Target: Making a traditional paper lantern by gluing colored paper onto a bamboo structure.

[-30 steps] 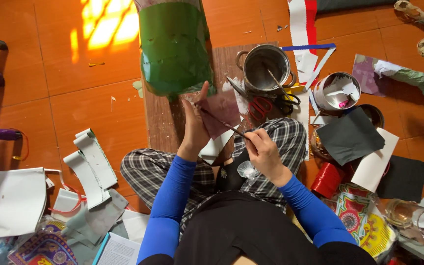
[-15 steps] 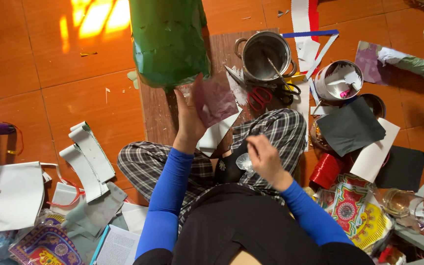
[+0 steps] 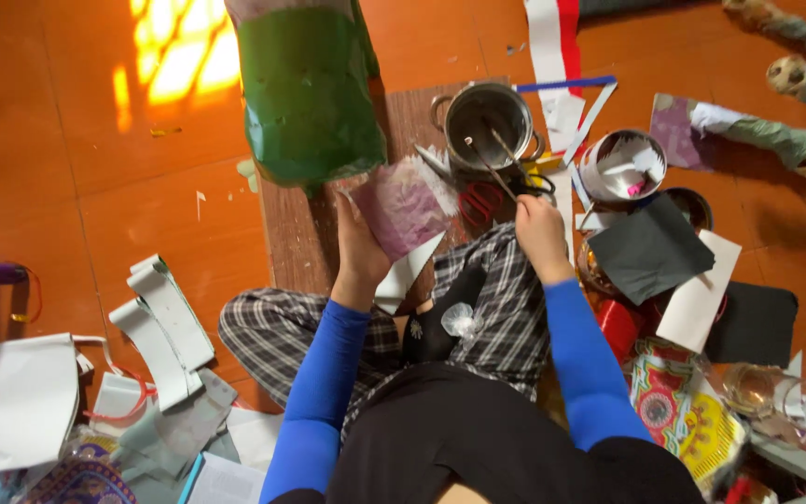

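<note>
The person is sitting cross-legged on the orange floor (image 3: 95,215), both blue-sleeved forearms reaching forward over checked trousers. The left hand (image 3: 358,250) is raised with the wrist straight and the fingers pointing away from the body, its grip closed on a purple-and-white sheet of paper (image 3: 405,207) that is standing tilted just below the big green papered form (image 3: 308,89). The right hand (image 3: 541,235) is stretched further out, knuckles up, its grip closed around a thin brush handle (image 3: 494,166) whose far end is dipping into the steel pot (image 3: 489,117) on the wooden board (image 3: 302,229). Red-handled scissors (image 3: 482,201) are lying just beside that hand. A white cup (image 3: 621,166) is standing near the pot, with black paper (image 3: 650,250) beside it.
</note>
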